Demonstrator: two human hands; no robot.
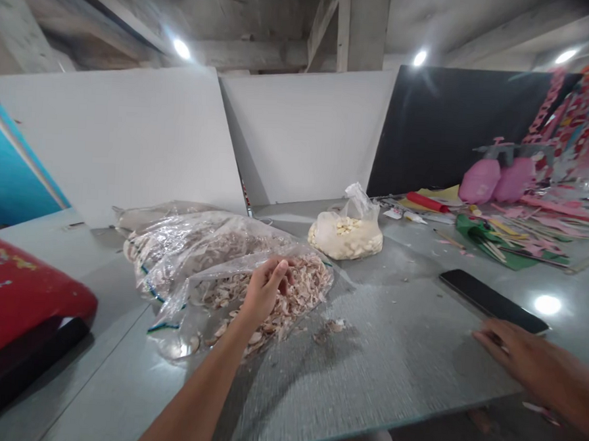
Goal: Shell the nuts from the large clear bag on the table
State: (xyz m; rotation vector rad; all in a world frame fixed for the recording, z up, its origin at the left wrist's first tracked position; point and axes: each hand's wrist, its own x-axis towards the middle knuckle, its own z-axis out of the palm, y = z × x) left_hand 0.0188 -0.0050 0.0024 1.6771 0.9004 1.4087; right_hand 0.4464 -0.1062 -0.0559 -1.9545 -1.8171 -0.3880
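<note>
My left hand [270, 286] reaches into the mouth of a clear plastic bag [215, 233] lying on its side. Its fingers are curled with the thumb raised, over a heap of pale brown shell-like flakes [303, 287]; what they hold, if anything, is hidden. On the right, my right hand [524, 354] is low over the table, just in front of a black phone [492, 300]. Its fingers are bent together, and anything between them is too small to make out. Behind the flakes stands a knotted clear bag of cream-coloured pieces [347, 236].
A red case-like object [24, 298] sits at the left edge of the grey table [365, 375]. Crumbs [331, 328] lie by the bag's mouth. Pink spray bottles [499, 178], a red roll [426, 202] and green paper [490, 247] crowd the back right. Boards lean behind.
</note>
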